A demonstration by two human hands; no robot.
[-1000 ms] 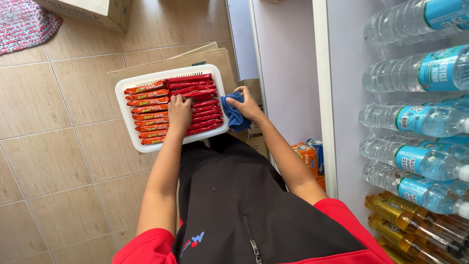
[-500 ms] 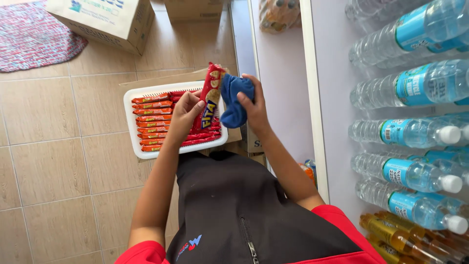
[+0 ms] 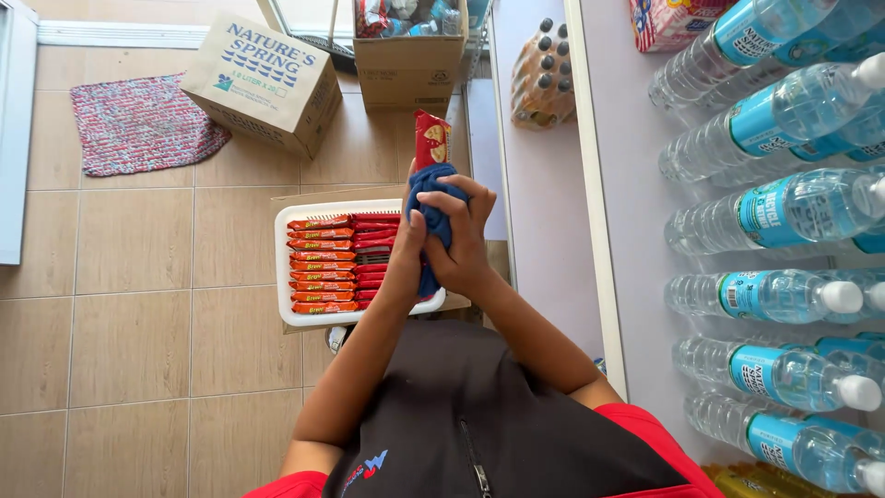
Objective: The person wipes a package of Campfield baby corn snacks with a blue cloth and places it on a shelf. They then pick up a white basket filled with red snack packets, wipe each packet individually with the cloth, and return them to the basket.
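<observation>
Both hands, left (image 3: 406, 263) and right (image 3: 466, 244), wrap fingers around a blue cloth (image 3: 431, 207) covering 1 red packet (image 3: 430, 140). The tray (image 3: 286, 309) holds many packets, seemingly not yet wiped.

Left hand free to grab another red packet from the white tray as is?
Probably not. The left hand is clasped with the right hand around the blue cloth and upright red packet. The white tray sits just below, unobstructed.

Glossy foil packet (image 3: 430, 138), soft blue cloth (image 3: 433, 207), smooth white plastic tray (image 3: 282, 277), matt floor tiles (image 3: 138, 304).
</observation>
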